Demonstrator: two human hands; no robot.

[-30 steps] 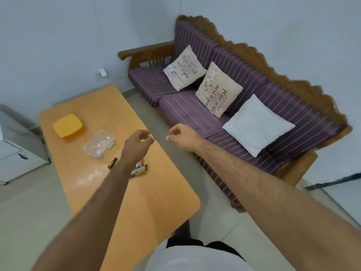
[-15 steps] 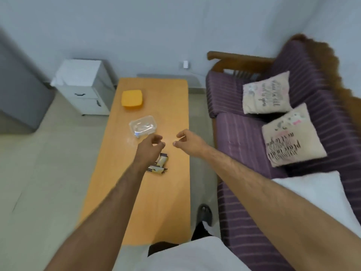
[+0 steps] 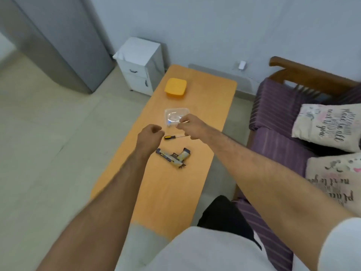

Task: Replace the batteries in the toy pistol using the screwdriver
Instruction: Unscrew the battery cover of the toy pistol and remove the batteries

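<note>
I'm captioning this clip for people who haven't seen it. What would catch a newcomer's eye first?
Two bare forearms reach over an orange table, the left hand and right hand curled, holding nothing visible. Beneath them lie the toy pistol and a screwdriver. Farther back sit a clear container and an orange lid.

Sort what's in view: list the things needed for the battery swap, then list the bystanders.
For the job:
toy pistol
screwdriver
left hand
right hand

Probably just lying about:
clear plastic container
orange lid
white cabinet
cushions
</note>
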